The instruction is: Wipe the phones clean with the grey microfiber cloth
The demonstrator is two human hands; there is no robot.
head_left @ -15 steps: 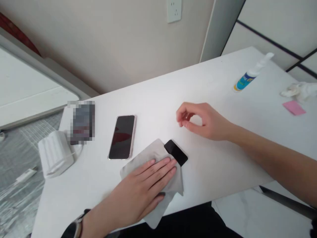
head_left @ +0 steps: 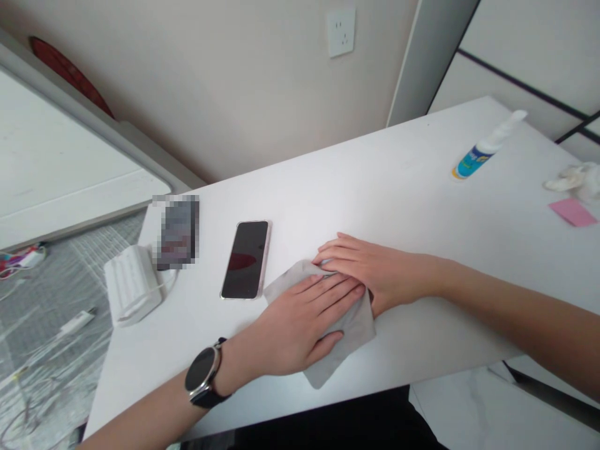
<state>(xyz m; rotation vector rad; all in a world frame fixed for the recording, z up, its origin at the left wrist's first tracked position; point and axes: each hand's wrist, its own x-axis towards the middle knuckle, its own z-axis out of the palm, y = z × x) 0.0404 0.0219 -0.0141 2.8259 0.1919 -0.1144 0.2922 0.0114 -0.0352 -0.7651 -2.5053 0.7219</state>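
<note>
Under both hands, grey cloth [head_left: 349, 328] on table [head_left: 422, 187]. Left hand [head_left: 304, 325] and right hand [head_left: 370, 269] flat, unclenched, pressing it. Phone [head_left: 245, 259] left of them lies untouched

A thin grey microfibre cloth [head_left: 349, 331] lies flat and slightly rumpled on the white table, near its front edge, just right of a dark-screened phone. Much of the cloth is covered; 1 corner pokes out toward the front edge.
</note>
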